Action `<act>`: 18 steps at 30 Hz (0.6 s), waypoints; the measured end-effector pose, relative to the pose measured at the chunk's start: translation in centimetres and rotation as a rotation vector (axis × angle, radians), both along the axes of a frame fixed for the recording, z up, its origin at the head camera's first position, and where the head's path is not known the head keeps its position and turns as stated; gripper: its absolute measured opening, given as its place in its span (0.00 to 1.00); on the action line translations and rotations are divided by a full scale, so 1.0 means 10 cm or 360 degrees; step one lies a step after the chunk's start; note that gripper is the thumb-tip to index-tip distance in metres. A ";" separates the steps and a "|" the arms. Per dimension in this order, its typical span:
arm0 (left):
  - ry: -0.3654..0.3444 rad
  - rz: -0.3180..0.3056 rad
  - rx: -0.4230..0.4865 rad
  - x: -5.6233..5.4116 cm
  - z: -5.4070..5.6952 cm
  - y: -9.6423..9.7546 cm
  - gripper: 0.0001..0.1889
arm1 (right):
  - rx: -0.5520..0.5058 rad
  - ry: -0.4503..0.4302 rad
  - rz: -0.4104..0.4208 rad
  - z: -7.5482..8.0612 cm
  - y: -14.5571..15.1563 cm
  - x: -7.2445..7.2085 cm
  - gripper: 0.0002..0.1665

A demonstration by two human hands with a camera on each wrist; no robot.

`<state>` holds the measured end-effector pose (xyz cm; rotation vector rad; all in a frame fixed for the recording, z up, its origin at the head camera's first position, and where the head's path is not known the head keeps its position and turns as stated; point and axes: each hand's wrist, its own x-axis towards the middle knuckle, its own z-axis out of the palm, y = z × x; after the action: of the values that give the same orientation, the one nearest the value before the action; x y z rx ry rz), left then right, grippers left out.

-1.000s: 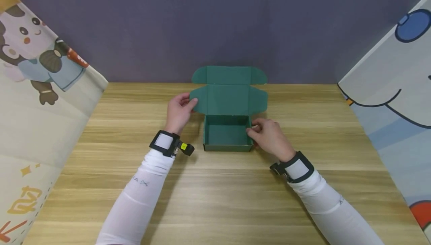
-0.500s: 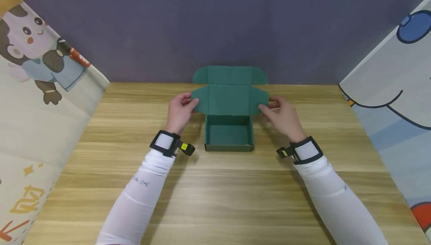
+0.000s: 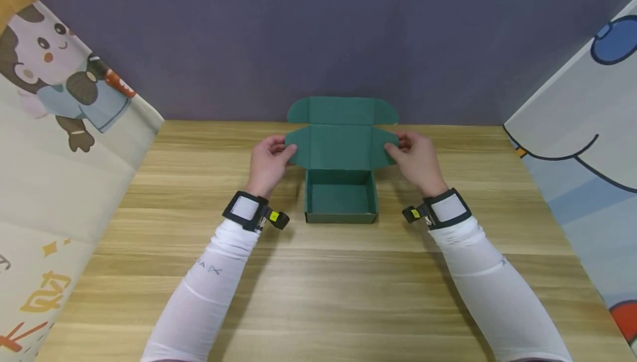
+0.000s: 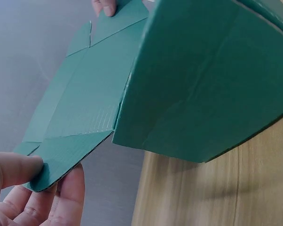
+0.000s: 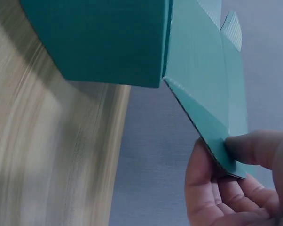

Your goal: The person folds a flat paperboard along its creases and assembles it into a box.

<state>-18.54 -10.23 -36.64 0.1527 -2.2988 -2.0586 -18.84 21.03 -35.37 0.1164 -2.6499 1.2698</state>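
A green cardboard box (image 3: 341, 219) stands on the wooden table with its lid (image 3: 341, 146) raised at the back; its inside is bare. My left hand (image 3: 269, 164) pinches the lid's left side flap (image 4: 61, 153) between thumb and fingers. On the other side, my right hand (image 3: 419, 162) pinches the right side flap (image 5: 205, 117), thumb on the inner face and fingers behind. Both flaps fold slightly inward from the lid panel. Above them, the lid's front tuck panel (image 3: 341, 110) stands upright against the wall's backdrop.
The wooden table (image 3: 318, 290) runs back to a dark purple-grey wall (image 3: 318, 36). Cartoon-printed panels flank it, the left panel (image 3: 59, 196) and the right panel (image 3: 592, 213). Each wrist wears a strapped camera, such as the left camera (image 3: 277, 219).
My right hand has gone from the box's right wall up to the right side flap and pinched it, folding it slightly inward. My left hand keeps its pinch on the left flap.
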 end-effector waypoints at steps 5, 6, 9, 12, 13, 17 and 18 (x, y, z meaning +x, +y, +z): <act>0.0080 -0.0034 -0.0105 0.06 0.03 -0.01 0.14 | 0.0028 0.0033 -0.0024 0.03 -0.06 0.10 0.17; 0.0106 -0.0039 -0.0142 0.07 0.04 -0.01 0.13 | 0.0036 0.0040 -0.0030 0.04 -0.07 0.12 0.17; 0.0206 -0.0055 -0.0283 0.12 0.06 -0.01 0.13 | 0.0054 0.0063 -0.0052 0.05 -0.12 0.20 0.17; 0.0293 -0.0068 -0.0354 0.16 0.07 0.00 0.13 | 0.0072 0.0088 -0.0073 0.07 -0.16 0.28 0.17; 0.0319 -0.0070 -0.0364 0.18 0.08 0.00 0.13 | 0.0071 0.0096 -0.0078 0.07 -0.18 0.31 0.17; 0.0392 -0.0071 -0.0388 0.24 0.08 0.01 0.12 | 0.0062 0.0133 -0.0101 0.08 -0.25 0.42 0.18; 0.0407 -0.0073 -0.0394 0.25 0.08 0.01 0.12 | 0.0051 0.0139 -0.0105 0.08 -0.27 0.45 0.18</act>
<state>-15.99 -10.13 -35.81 -0.1651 -2.3842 -1.6759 -14.34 18.33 -34.55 0.0865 -2.5786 1.1752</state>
